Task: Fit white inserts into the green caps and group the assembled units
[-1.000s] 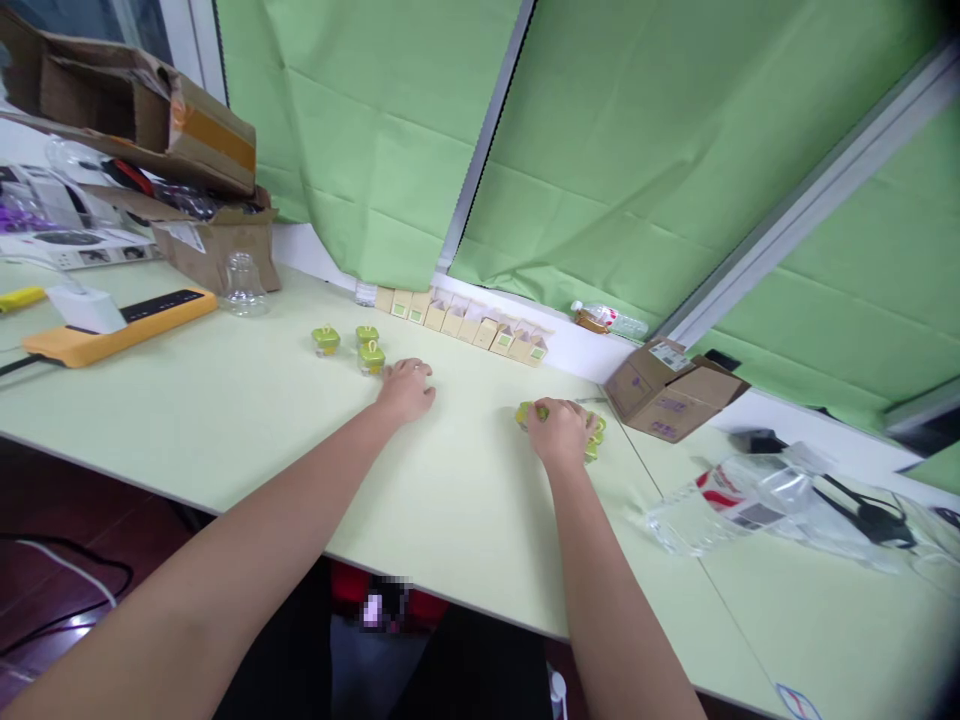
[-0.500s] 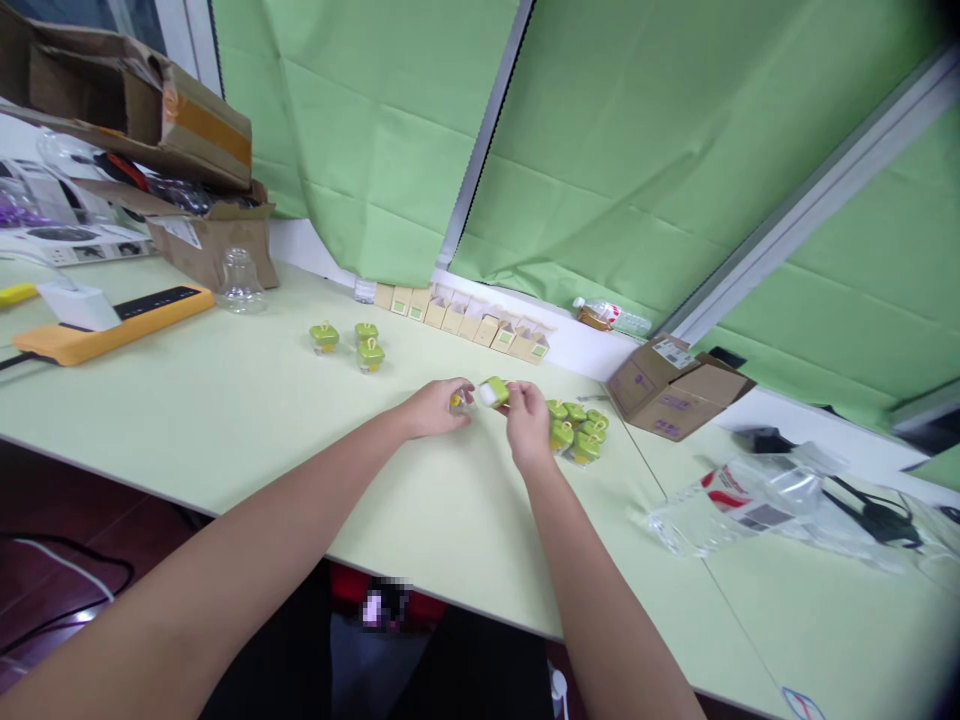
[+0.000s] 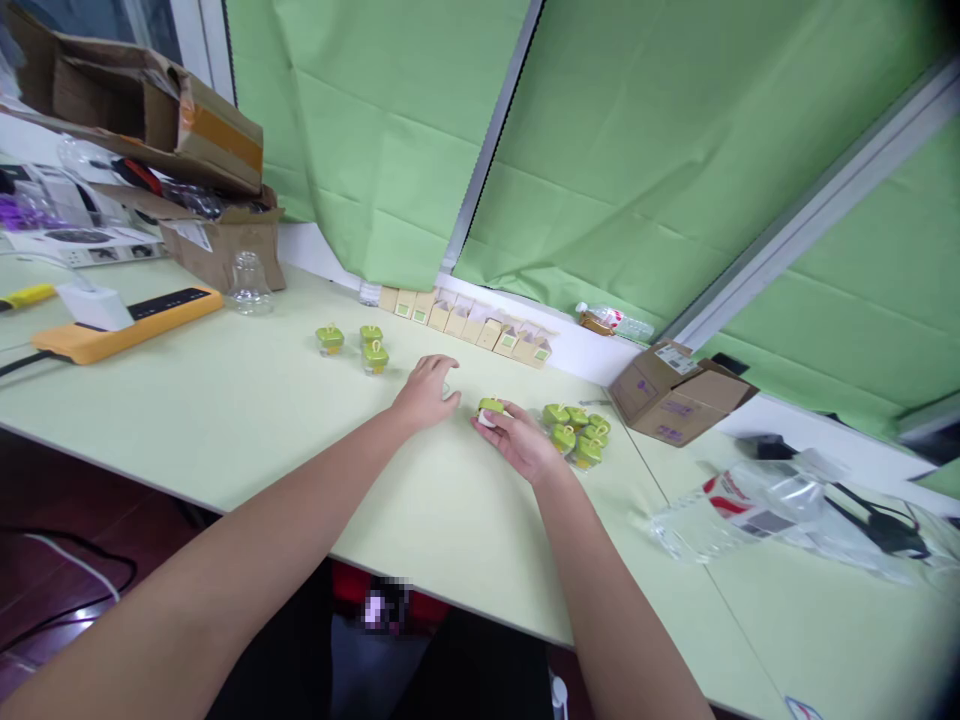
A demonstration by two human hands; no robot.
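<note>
Where right fingers (image 3: 507, 423) pinch, a green lid (image 3: 490, 405) sits.

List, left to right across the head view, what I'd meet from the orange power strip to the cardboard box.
Orange power strip, clear bottle, three green-lidded containers, left hand, right hand holding a green-and-white piece, cluster of green-lidded containers, cardboard box.

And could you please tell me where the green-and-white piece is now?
In the head view, the green-and-white piece is in the right grip, near the centre, between the left grip and the green-lidded containers.
</note>
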